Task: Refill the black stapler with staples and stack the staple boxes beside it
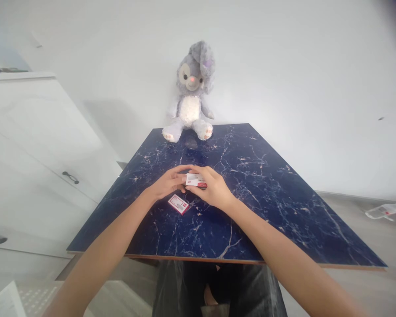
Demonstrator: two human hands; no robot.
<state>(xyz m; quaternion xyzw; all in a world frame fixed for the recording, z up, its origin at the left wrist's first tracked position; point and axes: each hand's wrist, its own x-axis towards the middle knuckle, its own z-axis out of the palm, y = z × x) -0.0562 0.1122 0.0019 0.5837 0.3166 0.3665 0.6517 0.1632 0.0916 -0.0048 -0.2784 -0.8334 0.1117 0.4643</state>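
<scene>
Holding a small white-and-red carton [194, 179] just above the middle of the surface [231, 233], both hands are at work on this one piece, and the handling looks to be in midcourse. No opened flap or loose contents can be made out, so the carton seems whole as far as the view shows. A second red-edged white carton [178, 204] lies printed face up on the surface, near the left wrist — no hand is on it. The forearms come in from the lower corners and converge, the hands arching together with their fingers meeting beyond the held carton. The right hand [216, 187] grips its right part, thumb along the near edge and fingers curled over the far side. The left hand [170, 181] is bent around the left end, its fingertips close against it — whether they pinch or merely steady it is too small to tell. A plush rabbit [189, 110] sits at the far edge.
</scene>
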